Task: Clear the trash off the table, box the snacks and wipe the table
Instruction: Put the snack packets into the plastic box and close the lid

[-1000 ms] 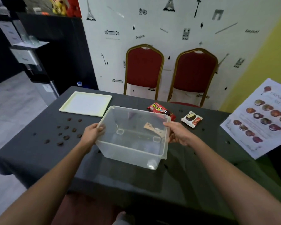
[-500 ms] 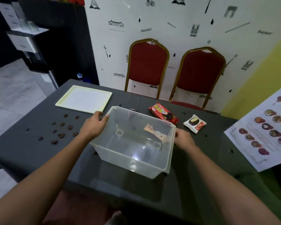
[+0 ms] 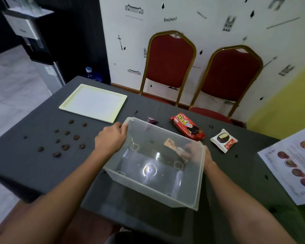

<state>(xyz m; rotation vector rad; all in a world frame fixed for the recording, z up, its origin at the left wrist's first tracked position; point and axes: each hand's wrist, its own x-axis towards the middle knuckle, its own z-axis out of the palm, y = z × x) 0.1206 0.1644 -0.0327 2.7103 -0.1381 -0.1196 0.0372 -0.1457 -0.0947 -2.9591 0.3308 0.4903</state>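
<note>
Head view: the left hand (image 3: 111, 138) grips the far-left rim of the clear plastic box (image 3: 155, 166), fingers curled over the edge. The right hand (image 3: 205, 156) is mostly behind the box's right wall; it appears to hold that side, though its fingers blur through the plastic. The box sits near the tabletop's front edge, about midway along it.

It looks light, stiff and smooth-walled, so the rim lip on opposite sides is probably the surest hold.

Beyond it, toward the far edge, lie a red snack pack (image 3: 187, 126) and a white snack packet (image 3: 224, 140), well apart from the cream tray (image 3: 93, 103) at the far-left corner. Brown crumbs (image 3: 65, 138) scatter left.

Compared with a second ago, the box has come down level and both hands have slid lower along its sides.
</note>
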